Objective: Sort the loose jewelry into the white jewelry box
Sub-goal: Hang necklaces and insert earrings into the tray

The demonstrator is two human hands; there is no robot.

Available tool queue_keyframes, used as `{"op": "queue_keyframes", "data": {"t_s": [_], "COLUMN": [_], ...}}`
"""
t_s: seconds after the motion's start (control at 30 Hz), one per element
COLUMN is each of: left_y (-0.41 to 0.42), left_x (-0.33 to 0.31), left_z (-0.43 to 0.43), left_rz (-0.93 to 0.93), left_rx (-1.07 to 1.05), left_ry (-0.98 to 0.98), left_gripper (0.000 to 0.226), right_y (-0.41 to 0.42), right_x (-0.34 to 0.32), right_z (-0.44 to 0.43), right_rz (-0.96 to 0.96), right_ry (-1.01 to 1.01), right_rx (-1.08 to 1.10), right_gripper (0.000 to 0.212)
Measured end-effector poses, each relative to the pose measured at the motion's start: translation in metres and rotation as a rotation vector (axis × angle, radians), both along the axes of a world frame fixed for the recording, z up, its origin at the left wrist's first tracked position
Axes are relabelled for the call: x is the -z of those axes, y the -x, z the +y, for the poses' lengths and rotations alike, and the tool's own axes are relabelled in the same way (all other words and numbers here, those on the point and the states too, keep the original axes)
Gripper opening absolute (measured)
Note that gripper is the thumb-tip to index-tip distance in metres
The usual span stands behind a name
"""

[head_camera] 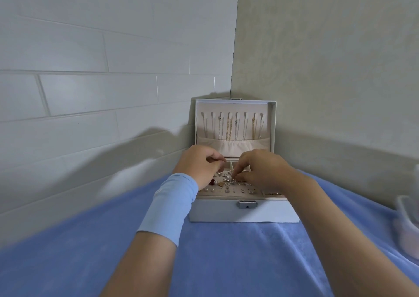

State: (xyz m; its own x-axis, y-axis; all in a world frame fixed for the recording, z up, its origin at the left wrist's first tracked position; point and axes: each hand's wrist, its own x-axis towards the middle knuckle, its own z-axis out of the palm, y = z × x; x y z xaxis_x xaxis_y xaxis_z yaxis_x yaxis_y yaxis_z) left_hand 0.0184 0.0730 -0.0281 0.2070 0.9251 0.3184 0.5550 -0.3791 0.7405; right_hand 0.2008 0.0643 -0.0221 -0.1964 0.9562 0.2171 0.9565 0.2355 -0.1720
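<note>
White rectangular jewelry box [244,212] sits on blue velvety cloth [226,256], far centre, pushed into the wall corner. Its lid [272,124] stands open and upright. Thin gold and silver necklace chains [230,127] hang in a row inside the lid, above a beige gathered fabric pocket [233,145]. A silver metal clasp [247,204] is on the near front wall.

Small loose earrings and studs [226,184] lie scattered on the beige top tray, between and just under both hands. A few more sit in the near row by the front edge.

Left hand [199,162] is over the tray's left part, with a light blue wrist sleeve [167,203] on the forearm. Its fingers are curled in toward the thumb; can't tell if they hold anything.

Right hand [263,167] is over the tray's right part, knuckles up. Its fingertips [235,176] are bunched and pointing down, pinching at a piece in the pile; it is too small to identify.

White tiled wall [90,69] on the left, plain beige wall [328,58] on the right. Blurred pale object [408,224] at the right edge.
</note>
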Motion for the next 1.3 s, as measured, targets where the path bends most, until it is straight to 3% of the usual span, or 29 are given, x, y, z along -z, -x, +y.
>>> {"op": "queue_keyframes", "data": {"t_s": [0.13,0.27,0.4,0.63,0.77,0.97,1.17,1.3], "left_y": [-0.004,-0.008,-0.011,-0.014,-0.010,-0.006,-0.002,-0.001], "left_x": [-0.003,-0.006,-0.008,-0.010,-0.012,-0.010,-0.006,-0.001], "left_z": [-0.005,-0.008,-0.011,-0.017,-0.017,-0.017,-0.011,-0.007], "left_rz": [-0.060,-0.162,-0.208,-0.169,-0.209,-0.388,-0.262,0.113], "left_rx": [0.050,0.064,0.089,0.144,0.142,0.206,0.165,0.099], "left_ry": [0.048,0.115,0.129,0.087,0.071,0.246,0.197,0.081], "left_gripper": [0.015,0.014,0.013,0.016,0.020,0.017,0.013,0.011], "right_y": [-0.002,-0.001,-0.001,-0.005,-0.002,-0.002,-0.004,-0.008], "right_x": [-0.006,-0.019,-0.023,-0.021,-0.020,-0.016,-0.016,-0.004], "right_z": [-0.003,-0.013,-0.018,-0.023,-0.021,-0.015,-0.016,-0.010], "right_rz": [0.110,0.453,0.626,0.662,0.794,0.976,0.845,0.582], "right_ry": [-0.026,-0.024,-0.023,-0.023,-0.061,-0.089,-0.112,-0.038], "right_rx": [-0.016,-0.142,-0.185,-0.167,-0.178,-0.241,-0.196,-0.085], "right_gripper": [0.010,0.009,0.010,0.007,0.002,0.008,0.005,0.010]}}
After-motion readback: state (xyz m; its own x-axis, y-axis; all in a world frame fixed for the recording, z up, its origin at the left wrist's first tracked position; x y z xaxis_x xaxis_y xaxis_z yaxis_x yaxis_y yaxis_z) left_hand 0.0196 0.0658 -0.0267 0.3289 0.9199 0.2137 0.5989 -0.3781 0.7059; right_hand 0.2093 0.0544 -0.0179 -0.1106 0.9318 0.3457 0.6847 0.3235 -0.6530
